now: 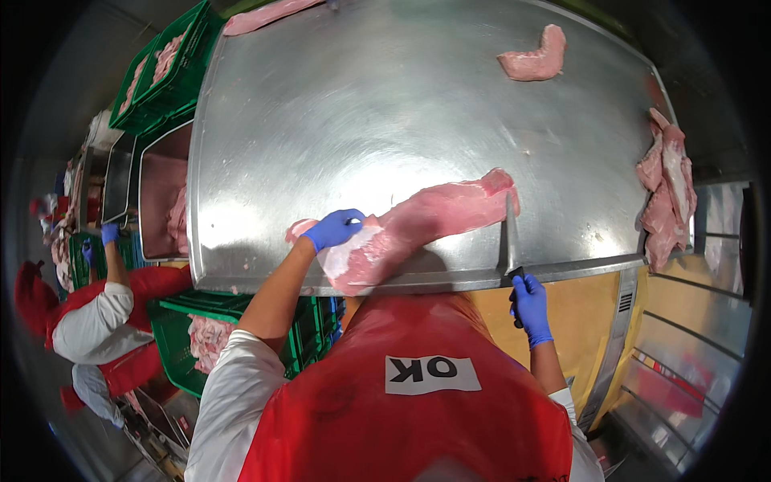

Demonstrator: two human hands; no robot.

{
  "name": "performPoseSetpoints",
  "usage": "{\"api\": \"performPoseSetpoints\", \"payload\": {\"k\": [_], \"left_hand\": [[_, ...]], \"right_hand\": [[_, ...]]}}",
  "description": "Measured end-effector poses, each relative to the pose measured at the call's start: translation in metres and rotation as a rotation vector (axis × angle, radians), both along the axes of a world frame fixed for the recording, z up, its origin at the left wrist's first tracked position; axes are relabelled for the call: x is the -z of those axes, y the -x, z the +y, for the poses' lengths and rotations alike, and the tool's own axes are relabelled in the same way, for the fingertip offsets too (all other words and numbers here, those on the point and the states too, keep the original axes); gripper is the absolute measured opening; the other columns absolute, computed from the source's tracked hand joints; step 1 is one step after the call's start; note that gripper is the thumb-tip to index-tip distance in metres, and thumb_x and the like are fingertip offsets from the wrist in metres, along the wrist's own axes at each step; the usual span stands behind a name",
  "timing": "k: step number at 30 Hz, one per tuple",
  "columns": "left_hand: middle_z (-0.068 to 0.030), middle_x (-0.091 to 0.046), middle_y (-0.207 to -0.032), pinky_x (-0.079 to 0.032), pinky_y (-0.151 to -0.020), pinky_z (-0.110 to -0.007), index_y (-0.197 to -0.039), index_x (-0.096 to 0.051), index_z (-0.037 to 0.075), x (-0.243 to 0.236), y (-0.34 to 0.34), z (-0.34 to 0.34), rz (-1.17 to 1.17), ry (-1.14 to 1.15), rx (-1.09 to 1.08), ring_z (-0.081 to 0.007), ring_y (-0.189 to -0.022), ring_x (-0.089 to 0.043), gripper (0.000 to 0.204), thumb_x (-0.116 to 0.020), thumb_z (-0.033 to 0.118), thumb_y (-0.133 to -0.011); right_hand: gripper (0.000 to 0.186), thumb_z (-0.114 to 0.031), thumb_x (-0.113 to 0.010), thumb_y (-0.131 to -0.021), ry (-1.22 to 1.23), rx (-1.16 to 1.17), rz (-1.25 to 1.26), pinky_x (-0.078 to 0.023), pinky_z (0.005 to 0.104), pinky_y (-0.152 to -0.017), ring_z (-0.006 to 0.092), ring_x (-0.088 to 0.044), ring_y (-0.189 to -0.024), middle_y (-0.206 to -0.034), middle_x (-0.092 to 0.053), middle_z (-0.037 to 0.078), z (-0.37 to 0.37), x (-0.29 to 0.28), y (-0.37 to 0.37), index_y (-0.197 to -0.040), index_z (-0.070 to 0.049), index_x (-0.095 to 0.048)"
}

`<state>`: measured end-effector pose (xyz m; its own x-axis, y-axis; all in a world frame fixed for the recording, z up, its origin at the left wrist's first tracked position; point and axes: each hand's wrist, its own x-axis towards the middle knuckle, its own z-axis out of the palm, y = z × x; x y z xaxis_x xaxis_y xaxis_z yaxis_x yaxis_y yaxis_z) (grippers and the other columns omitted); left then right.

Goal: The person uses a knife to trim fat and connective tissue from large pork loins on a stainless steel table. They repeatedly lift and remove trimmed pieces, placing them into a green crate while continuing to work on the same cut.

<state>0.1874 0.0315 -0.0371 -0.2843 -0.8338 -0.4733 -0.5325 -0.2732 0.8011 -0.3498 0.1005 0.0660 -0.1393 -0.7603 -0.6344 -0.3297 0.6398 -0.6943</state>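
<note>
A long pink slab of meat [418, 229] lies along the near edge of the steel surface [361, 104]. The left hand [332, 229], in a blue glove, presses down on the slab's left end, fingers curled over it. The right hand [530, 309] is closed around a dark knife handle; the knife [508, 241] blade seems to stand against the slab's right end. Another piece of meat [534, 58] lies near the far right corner.

Brushed steel, wet meat, rubbery gloves

The metal table [361, 104] shines smooth and faintly scuffed; the long raw meat cut [426, 221] looks moist and glossy; blue gloves on the left hand [332, 229] and right hand [531, 308] are matt; green plastic crates [173, 72] sit far left.
</note>
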Motion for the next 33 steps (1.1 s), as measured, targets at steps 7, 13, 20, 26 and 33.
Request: {"api": "performPoseSetpoints", "payload": {"k": [7,13,20,26,33], "left_hand": [[-0.0049,-0.071,-0.093,-0.054,-0.078,-0.031,-0.113,-0.073,0.005,-0.032,0.041,0.0,-0.059,0.105,-0.01,-0.012,-0.085,-0.063,0.022,-0.07,0.017,-0.096],[0.0005,-0.062,-0.071,-0.048,-0.063,-0.029,-0.089,-0.075,0.006,-0.073,0.044,-0.02,-0.139,-0.281,0.074,-0.009,-0.067,-0.055,0.031,-0.073,0.036,-0.098],[0.0005,-0.061,-0.066,-0.044,-0.055,-0.031,-0.084,-0.078,0.006,-0.081,0.052,-0.019,-0.011,-0.111,-0.216,-0.0092,-0.06,-0.052,0.037,-0.07,0.039,-0.099],[-0.0058,-0.067,-0.074,-0.052,-0.065,-0.034,-0.09,-0.077,0.005,-0.094,0.042,-0.027,-0.063,-0.041,-0.16,-0.0144,-0.067,-0.062,0.033,-0.061,0.031,-0.101],[-0.0194,-0.071,-0.087,-0.053,-0.081,-0.04,-0.103,-0.072,-0.002,-0.071,0.041,-0.007,-0.017,0.259,-0.133,-0.0272,-0.082,-0.067,0.039,-0.053,0.031,-0.106]], "right_hand": [[0.021,-0.028,-0.06,-0.109,-0.051,-0.06,0.089,-0.043,0.0296,-0.043,0.012,-0.055,-0.048,-0.071,-0.059,0.003,-0.036,-0.005,0.003,-0.107,-0.007,-0.062],[0.021,-0.028,-0.061,-0.108,0.037,-0.086,0.154,-0.041,0.0287,-0.044,0.0105,-0.056,-0.052,-0.073,-0.061,0.003,-0.008,-0.019,0.011,-0.11,-0.008,-0.065],[0.025,-0.028,-0.065,-0.106,-0.066,-0.36,-0.06,-0.043,0.0283,-0.048,0.0084,-0.051,-0.052,-0.069,-0.058,0.001,-0.004,-0.042,-0.074,-0.103,-0.004,-0.069],[0.029,-0.028,-0.062,-0.108,-0.118,-0.514,-0.085,-0.045,0.0302,-0.051,0.0097,-0.053,-0.054,-0.068,-0.058,0.002,-0.018,-0.06,-0.124,-0.105,0.0,-0.069],[0.031,-0.029,-0.063,-0.107,-0.142,-0.551,-0.038,-0.045,0.0321,-0.052,0.011,-0.053,-0.055,-0.069,-0.059,0.004,-0.009,-0.064,-0.139,-0.107,0.002,-0.069]]}}
